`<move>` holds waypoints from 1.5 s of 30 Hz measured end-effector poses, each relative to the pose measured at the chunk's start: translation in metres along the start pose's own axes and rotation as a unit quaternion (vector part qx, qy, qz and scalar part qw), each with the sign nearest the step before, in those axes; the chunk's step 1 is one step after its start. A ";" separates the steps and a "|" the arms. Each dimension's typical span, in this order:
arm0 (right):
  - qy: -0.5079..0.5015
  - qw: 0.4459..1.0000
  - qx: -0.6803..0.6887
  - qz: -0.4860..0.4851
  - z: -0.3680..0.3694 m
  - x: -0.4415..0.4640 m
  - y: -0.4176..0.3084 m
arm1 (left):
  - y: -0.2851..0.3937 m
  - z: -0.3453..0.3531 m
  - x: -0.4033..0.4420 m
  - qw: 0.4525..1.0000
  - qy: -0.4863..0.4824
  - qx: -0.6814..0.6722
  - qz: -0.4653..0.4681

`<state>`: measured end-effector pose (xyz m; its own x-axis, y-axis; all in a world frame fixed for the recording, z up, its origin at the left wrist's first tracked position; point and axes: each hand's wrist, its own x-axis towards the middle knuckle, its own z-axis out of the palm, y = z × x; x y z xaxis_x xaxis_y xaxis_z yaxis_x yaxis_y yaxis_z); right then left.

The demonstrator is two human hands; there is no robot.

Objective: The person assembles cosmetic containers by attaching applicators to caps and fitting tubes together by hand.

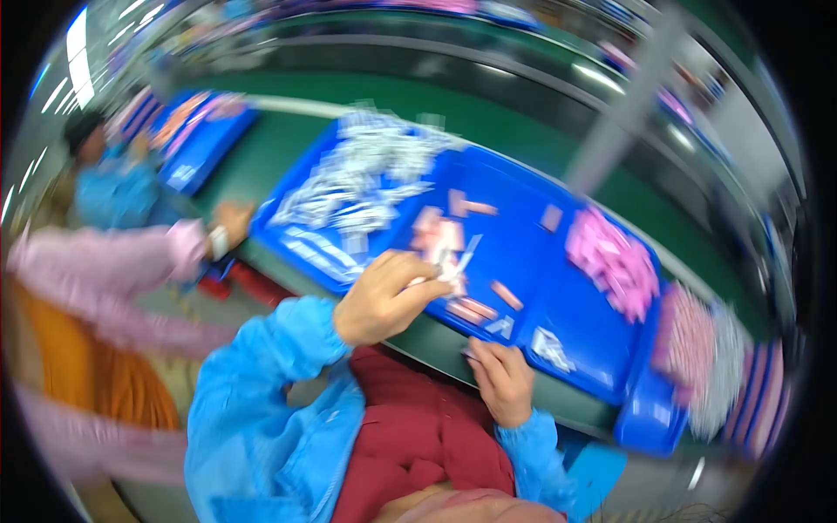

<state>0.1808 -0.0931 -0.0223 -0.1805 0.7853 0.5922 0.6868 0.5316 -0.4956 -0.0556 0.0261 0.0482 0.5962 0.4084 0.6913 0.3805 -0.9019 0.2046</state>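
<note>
My left hand [392, 296] reaches over the near edge of the middle blue tray [514, 187], its fingers pinched together. At its fingertips are blurred whitish bits, and I cannot tell which of them it holds. Just past it lies a heap of salmon-pink pieces [432, 228], with more loose ones [506, 295] around. My right hand [503, 381] is closed at the tray's front edge, thumb against fingers. A small dark tip [469, 353] shows there, too little to name.
On the left, a blue tray [277, 228] holds a heap of white strips [370, 170]. The right tray [593, 349] has bright pink pieces [615, 266] and a few white ones [552, 349]. Striped bundles [684, 344] stand farther right. A co-worker's pink sleeve [113, 261] is close on the left.
</note>
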 end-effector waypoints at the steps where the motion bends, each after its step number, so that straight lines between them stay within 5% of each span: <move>1: 0.015 1.000 0.006 0.004 -0.006 0.001 -0.003 | 0.010 0.012 -0.001 1.000 0.001 -0.024 0.000; 9: 0.212 0.959 -0.162 0.090 -0.119 -0.028 -0.013 | 0.056 0.051 -0.006 0.990 -0.027 -0.131 -0.040; 12: 0.335 0.884 -0.284 0.158 -0.168 -0.070 0.013 | 0.056 0.046 -0.012 0.988 -0.041 -0.132 -0.065; 14: 0.453 0.804 -0.240 0.301 -0.203 -0.098 0.033 | 0.055 0.043 -0.015 0.990 -0.035 -0.117 -0.077; 22: 0.344 0.724 -0.424 0.422 -0.271 -0.141 0.126 | 0.062 0.053 -0.016 0.984 -0.044 -0.135 -0.107; 28: 0.246 0.703 -0.531 0.405 -0.273 -0.146 0.151 | 0.065 0.060 -0.021 0.984 -0.051 -0.134 -0.106; 37: 0.270 0.720 -0.507 0.388 -0.275 -0.125 0.121 | 0.066 0.066 -0.036 0.967 -0.027 -0.179 -0.178; 40: 0.331 0.773 -0.450 0.302 -0.248 -0.089 0.091 | 0.069 0.064 -0.035 0.954 -0.019 -0.213 -0.211; 43: 0.225 0.886 -0.350 0.205 -0.181 -0.032 0.089 | 0.070 0.065 -0.026 0.949 -0.018 -0.240 -0.205; 45: 0.149 0.904 -0.361 0.172 -0.145 -0.003 0.107 | 0.072 0.066 -0.023 0.949 -0.015 -0.252 -0.189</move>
<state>0.3571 -0.0844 0.0154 0.2556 0.6880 0.6791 0.9662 -0.1583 -0.2033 0.0049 -0.0387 0.0012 0.5063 0.7138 0.4839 0.1897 -0.6396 0.7449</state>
